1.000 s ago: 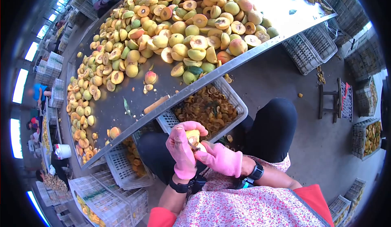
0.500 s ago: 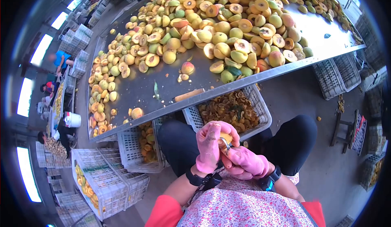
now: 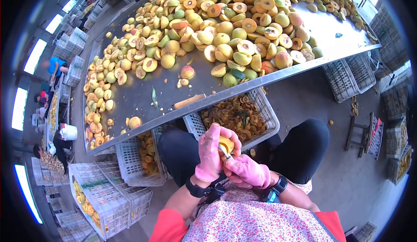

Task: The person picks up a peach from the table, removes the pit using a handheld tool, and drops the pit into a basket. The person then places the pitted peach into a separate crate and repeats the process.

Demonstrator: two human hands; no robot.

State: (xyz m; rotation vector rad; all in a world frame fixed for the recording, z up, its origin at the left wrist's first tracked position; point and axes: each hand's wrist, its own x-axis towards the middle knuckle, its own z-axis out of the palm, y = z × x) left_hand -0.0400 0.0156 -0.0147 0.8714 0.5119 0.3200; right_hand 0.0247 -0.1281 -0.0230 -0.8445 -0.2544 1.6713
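In a pink glove, my left hand (image 3: 209, 154) is wrapped round a yellow peach half (image 3: 226, 143) above my lap. My right hand (image 3: 248, 171), gloved in pink too, is closed on a pitting tool (image 3: 223, 151) with a curved metal end. That metal end touches the peach's cut face; its handle is hidden in my fingers. Just beyond my hands stands a white plastic crate (image 3: 270, 117) of brown-orange peach scraps (image 3: 236, 116). Heaped on the metal table (image 3: 134, 96) in front are many halved peaches (image 3: 223, 53), several with pits showing.
A wooden-handled tool (image 3: 190, 101) lies along the table's raised edge. Crates of peaches (image 3: 102, 198) stand at the left, and another crate (image 3: 343, 83) sits under the table's right side. A small stool (image 3: 367, 133) is to the right. Other people (image 3: 54, 66) work at the far left.
The whole view has shifted slightly, so the table and crates sit further left. My right hand has turned the tool against the peach half, which stays in my left hand.
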